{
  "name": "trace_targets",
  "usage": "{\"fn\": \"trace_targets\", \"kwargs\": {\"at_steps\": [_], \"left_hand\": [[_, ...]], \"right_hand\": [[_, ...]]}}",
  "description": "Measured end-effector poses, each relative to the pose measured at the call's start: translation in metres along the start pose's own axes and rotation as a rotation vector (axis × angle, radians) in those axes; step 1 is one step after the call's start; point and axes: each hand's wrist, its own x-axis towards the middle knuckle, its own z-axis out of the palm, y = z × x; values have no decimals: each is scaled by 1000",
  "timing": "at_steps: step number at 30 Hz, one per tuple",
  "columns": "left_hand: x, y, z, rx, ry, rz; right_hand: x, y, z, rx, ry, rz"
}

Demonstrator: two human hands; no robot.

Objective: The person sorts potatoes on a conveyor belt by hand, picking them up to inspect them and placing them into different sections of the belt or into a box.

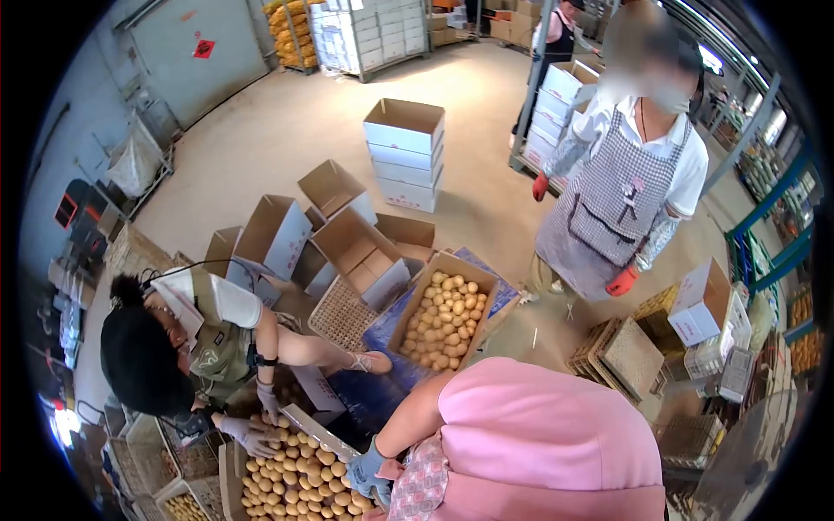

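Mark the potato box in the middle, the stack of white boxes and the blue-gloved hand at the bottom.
Potato box [419, 300]: head view, left cardboard wall.
Stack of white boxes [400, 158]: head view, front of the second box.
Left hand [368, 470]: head view, back of the glove.

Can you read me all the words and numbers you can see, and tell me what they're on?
Nothing here is clear enough to read.
Red diamond-shaped sticker on the big grey door: a dark mark, too blurred to read.
Stack of white cardboard boxes: faint pinkish print low on the side, too small to read.
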Motion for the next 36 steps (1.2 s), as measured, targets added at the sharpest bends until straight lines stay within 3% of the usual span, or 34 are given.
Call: {"fn": "trace_targets", "kwargs": {"at_steps": [16, 22, 25, 26, 27, 28, 29, 31, 33, 34, 36], "left_hand": [[-4, -12, -4, -11, 47, -129], [-35, -48, -9, -19, 77, -158], [-114, -71, -29, 14, 76, -288], [-120, -82, -29, 2, 77, -283], [-150, -82, -36, 28, 84, -335], [-171, -84, -41, 34, 90, -369], [-188, -80, -48, 30, 106, -432], [-215, -53, -74, -22, 203, -675], [-206, -36, -109, 62, 227, -775], [-218, -27, -116, 126, 208, -838], [-261, -12, -125, 220, 63, -987]], "right_hand": [[-19, 6, 15, 364, -202, 100], [0, -31, 8, 944, -266, 110], [14, -87, -2, 1350, -410, 117], [14, -80, -21, 1395, -338, 143], [15, -93, -19, 1443, -403, 135], [25, -93, -1, 1336, -398, 62], [33, -89, 27, 1074, -361, -134], [50, -87, 90, 452, -112, -664], [62, -100, 60, 1030, -401, -80], [75, -107, 44, 1236, -444, 128], [123, -111, 15, 1244, -369, 100]]}}
